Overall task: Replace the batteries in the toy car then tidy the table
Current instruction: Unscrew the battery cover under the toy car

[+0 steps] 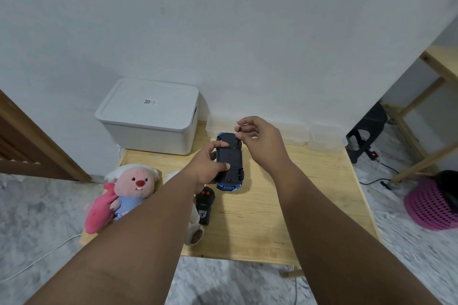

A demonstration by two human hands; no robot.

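Car [229,156] upturned, long axis toward wall [223,32]

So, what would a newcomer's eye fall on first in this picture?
The blue toy car, turned belly-up at the middle of the wooden table, draws the eye: the left hand grips it and the right hand hovers over its far end. Next come the pink plush toy at the table's left edge and the white lidded box behind it.

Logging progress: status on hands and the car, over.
Left hand grips toy car, underside up. Right hand over its far end, hold unclear. Remote beside car.
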